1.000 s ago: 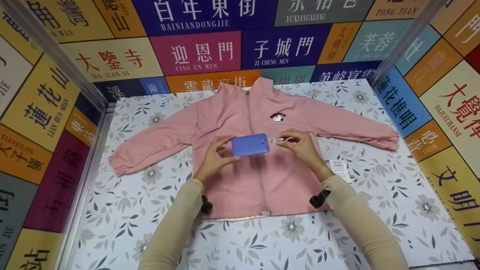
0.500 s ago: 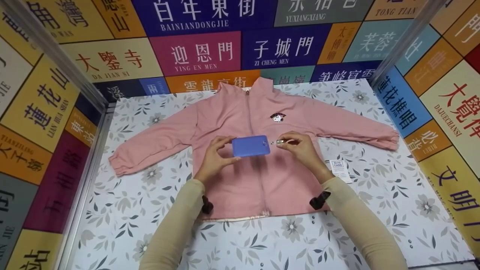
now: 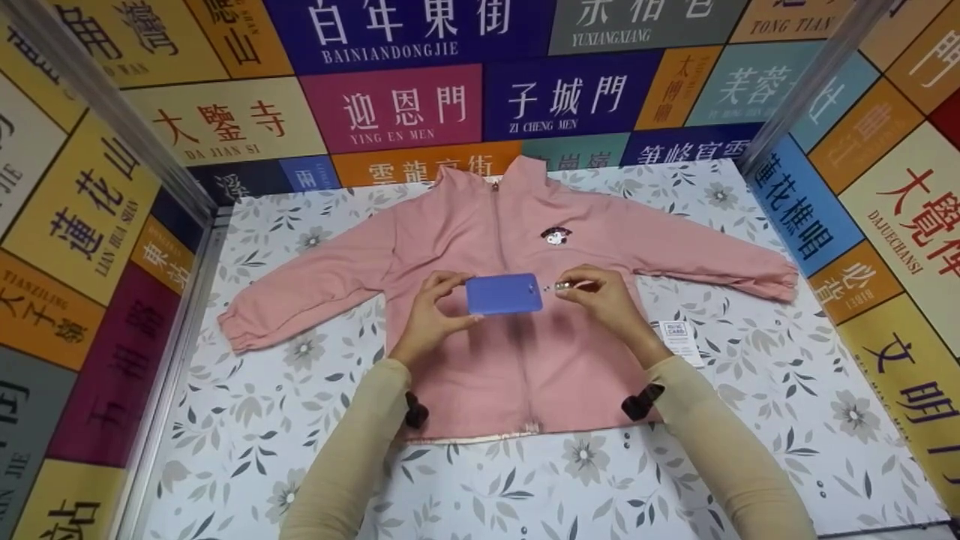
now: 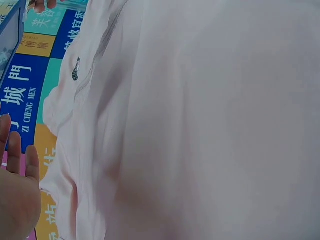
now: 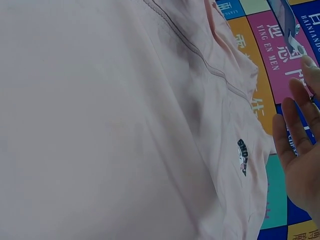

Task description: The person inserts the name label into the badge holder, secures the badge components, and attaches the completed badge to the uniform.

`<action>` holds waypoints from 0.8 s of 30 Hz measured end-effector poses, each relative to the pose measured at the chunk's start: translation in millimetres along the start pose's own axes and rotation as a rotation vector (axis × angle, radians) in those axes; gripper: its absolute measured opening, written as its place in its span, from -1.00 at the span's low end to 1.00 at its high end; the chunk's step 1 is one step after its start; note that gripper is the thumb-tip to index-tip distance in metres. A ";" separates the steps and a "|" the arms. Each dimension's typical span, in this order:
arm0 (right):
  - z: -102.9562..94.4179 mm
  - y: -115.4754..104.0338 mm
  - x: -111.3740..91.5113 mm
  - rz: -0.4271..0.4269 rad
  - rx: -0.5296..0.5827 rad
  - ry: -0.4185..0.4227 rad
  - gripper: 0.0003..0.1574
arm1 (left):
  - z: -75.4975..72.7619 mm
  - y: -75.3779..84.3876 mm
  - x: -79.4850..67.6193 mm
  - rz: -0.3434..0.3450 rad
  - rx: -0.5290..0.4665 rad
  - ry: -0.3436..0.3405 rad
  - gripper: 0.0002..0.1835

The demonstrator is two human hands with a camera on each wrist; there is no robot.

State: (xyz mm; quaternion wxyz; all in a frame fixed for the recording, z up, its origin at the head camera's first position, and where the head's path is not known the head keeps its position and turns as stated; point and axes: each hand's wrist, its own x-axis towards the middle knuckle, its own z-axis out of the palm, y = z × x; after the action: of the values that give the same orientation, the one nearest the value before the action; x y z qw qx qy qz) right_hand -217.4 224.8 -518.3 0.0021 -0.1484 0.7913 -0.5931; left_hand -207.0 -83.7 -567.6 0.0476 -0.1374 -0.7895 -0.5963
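Observation:
A flat blue-purple badge holder (image 3: 504, 294) is held up over the pink jacket (image 3: 465, 382) in the head view. My left hand (image 3: 431, 319) grips its left end between thumb and fingers. At its right end, my right hand (image 3: 606, 296) pinches a small shiny metal badge clip (image 3: 564, 286), and a small metal dot shows between clip and holder. The right wrist view catches the holder (image 5: 284, 17) edge-on and a pale strap (image 5: 296, 46) with a round snap near the thumb. The other right fingers are extended. In the left wrist view, only part of the left hand (image 4: 20, 200) appears.
The jacket lies spread, sleeves out, on a flower-patterned tabletop (image 3: 300, 420). A white printed card (image 3: 681, 343) lies beside its right side. Panels with Chinese lettering (image 3: 405, 105) rise along the back and both sides, with metal posts (image 3: 806, 82) at the corners.
The badge holder and both hands have shifted very slightly to the right and down. The metal clip stays pinched in the right hand; the jacket and card have not moved.

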 end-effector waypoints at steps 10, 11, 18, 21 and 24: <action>-1.3 0.8 0.1 -0.003 -0.010 -0.016 -0.68 | -2.6 1.1 -0.4 -0.009 -0.015 -0.011 -0.26; -1.2 0.9 0.1 0.003 -0.011 -0.016 -0.68 | -2.7 1.5 -0.6 -0.010 -0.019 -0.011 -0.26; -2.0 -1.1 -0.2 0.035 -0.040 -0.037 -0.71 | -1.2 2.8 -0.7 -0.022 -0.053 -0.008 -0.30; -2.7 -2.4 -0.6 0.021 -0.057 -0.051 -0.76 | 0.5 5.3 -1.1 -0.032 -0.061 -0.010 -0.30; -2.6 -4.4 -1.4 -0.001 -0.080 -0.044 -0.80 | -0.1 15.6 -3.4 -0.035 -0.068 -0.010 -0.32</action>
State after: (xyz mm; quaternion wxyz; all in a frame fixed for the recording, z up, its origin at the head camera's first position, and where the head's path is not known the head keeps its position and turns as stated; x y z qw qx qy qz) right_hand -215.5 226.4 -513.7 0.0135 -0.1619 0.8141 -0.5576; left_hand -199.4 -80.5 -553.9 0.0286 -0.1283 -0.7711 -0.6230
